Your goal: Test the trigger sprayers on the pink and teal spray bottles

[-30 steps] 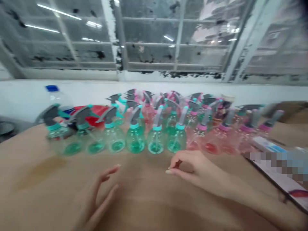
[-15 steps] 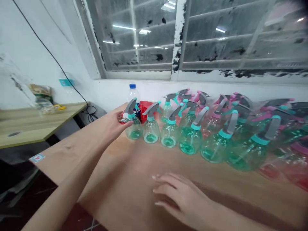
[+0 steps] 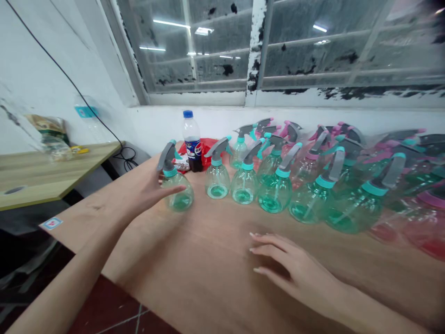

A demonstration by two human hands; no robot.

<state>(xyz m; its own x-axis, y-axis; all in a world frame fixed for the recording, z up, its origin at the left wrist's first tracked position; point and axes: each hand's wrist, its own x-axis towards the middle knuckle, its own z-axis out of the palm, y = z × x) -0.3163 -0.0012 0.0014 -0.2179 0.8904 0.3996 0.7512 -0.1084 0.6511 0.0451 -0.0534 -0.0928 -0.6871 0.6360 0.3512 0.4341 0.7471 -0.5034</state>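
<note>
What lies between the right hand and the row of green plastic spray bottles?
Head view: only bare brown wooden tabletop lies between right hand and green spray bottles.

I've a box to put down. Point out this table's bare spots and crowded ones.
Bare tabletop lies in front of the spray bottle row, between the end bottle in the left hand and the right hand resting flat. The near-left corner by the sticker is bare too. The back, from the cola bottle rightward, is packed.
</note>
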